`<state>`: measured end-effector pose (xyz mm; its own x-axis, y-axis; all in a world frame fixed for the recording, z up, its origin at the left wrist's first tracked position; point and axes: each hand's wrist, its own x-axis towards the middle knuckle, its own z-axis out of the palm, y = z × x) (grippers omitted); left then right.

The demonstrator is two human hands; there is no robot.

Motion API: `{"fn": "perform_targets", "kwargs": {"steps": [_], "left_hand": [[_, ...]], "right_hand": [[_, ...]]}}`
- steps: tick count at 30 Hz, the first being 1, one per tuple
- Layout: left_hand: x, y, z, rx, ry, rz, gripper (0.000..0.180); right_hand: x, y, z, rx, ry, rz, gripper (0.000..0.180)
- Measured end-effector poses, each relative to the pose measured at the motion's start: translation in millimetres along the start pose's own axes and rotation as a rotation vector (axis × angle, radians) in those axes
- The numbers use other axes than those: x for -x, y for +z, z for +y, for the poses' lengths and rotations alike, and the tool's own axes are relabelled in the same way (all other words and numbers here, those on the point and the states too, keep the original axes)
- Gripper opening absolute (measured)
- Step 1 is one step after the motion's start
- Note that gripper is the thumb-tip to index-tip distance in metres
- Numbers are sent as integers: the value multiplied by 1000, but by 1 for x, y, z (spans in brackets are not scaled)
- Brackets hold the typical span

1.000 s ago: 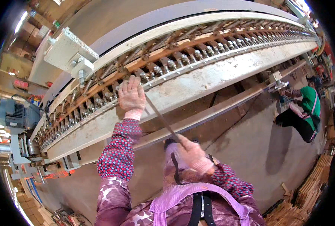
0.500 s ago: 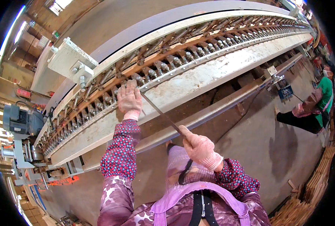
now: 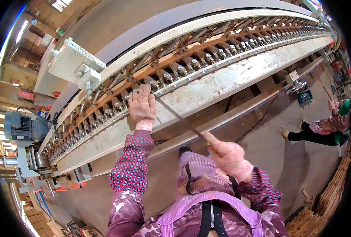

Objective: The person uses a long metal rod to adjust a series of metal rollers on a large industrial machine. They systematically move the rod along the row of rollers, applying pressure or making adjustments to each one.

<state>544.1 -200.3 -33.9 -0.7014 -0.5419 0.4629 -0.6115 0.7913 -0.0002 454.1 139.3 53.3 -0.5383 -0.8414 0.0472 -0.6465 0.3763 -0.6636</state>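
Note:
My left hand (image 3: 142, 103), in a pale pink work glove, lies flat with fingers stretched out over the row of springs and bolts (image 3: 180, 70) on a long machine. In a closed grip, my right hand (image 3: 231, 157), gloved alike, holds a long, thin, dark metal bar (image 3: 180, 117). The bar slants up and left from that hand across the pale beam (image 3: 230, 81). Its far end meets the bolted metal strip beside my left fingers; the very tip is hard to make out.
A grey motor (image 3: 22, 125) sits at the machine's left end, below a white bracket (image 3: 74, 67). Off to the right another person (image 3: 329, 126) works near a blue crate (image 3: 305, 96) on the floor. Stacked wood strips (image 3: 327, 197) lie at lower right.
My right hand has moved right and down, drawing along the bar's near end. My left hand has shifted slightly right in the picture. The other person has changed posture.

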Motion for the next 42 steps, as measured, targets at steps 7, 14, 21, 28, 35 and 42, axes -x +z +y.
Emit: {"fn": "perform_targets", "kwargs": {"steps": [7, 14, 21, 28, 35, 42], "left_hand": [[3, 6, 7, -83, -29, -30, 48], [-5, 6, 10, -97, -44, -65, 47], [9, -1, 2, -20, 18, 75, 45], [18, -41, -9, 180, 107, 87, 44], [11, -28, -69, 239, 216, 29, 44], [4, -25, -87, 399, 259, -31, 42]], "right_hand": [[-20, -12, 22, -249, 139, -133, 46], [-31, 30, 19, -292, 172, -101, 45], [3, -11, -12, -345, 238, -137, 43], [44, -14, -44, -956, 653, -233, 44], [33, 41, -123, -1076, 860, -149, 45], [43, 106, -169, -1542, 983, -25, 46]]}}
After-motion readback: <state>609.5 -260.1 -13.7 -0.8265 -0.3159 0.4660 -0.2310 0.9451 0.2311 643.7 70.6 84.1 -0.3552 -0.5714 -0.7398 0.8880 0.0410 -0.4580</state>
